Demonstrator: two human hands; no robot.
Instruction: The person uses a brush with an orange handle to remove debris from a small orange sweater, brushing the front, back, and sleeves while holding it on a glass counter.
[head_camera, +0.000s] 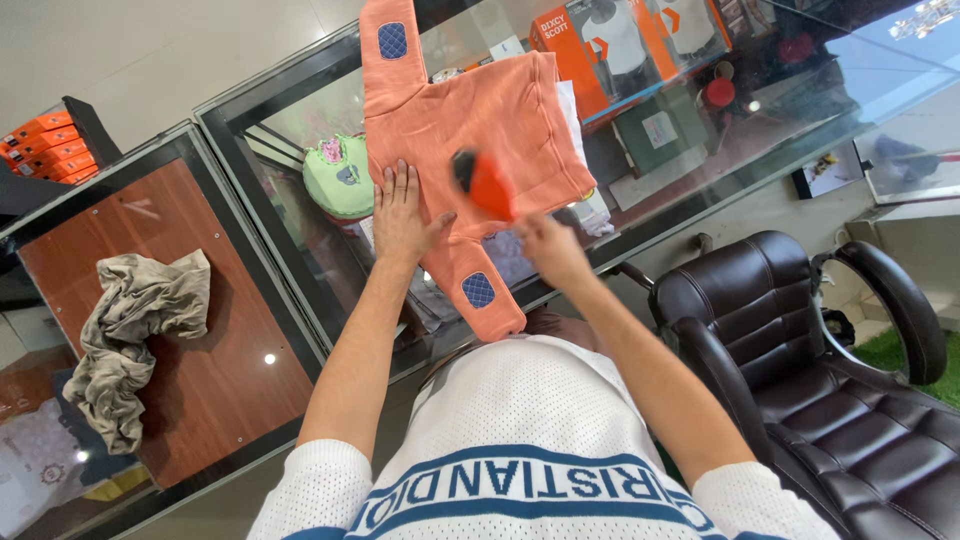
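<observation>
Fingers of the left hand (402, 215) are spread flat on an orange sweatshirt (470, 130); the right hand (545, 245) grips a red iron (482, 183). Sleeves are left unfolded.

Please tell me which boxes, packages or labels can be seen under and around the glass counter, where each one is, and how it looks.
Orange garment box: inside the glass counter, top centre; long, orange, with pictures of white undershirts.
Stack of small boxes: far left, beside the wooden counter top; flat, orange with white labels.
Dark green flat package: inside the counter, below the orange garment box; square white label.
Patterned white package: lower left, under glass; partly hidden.
</observation>
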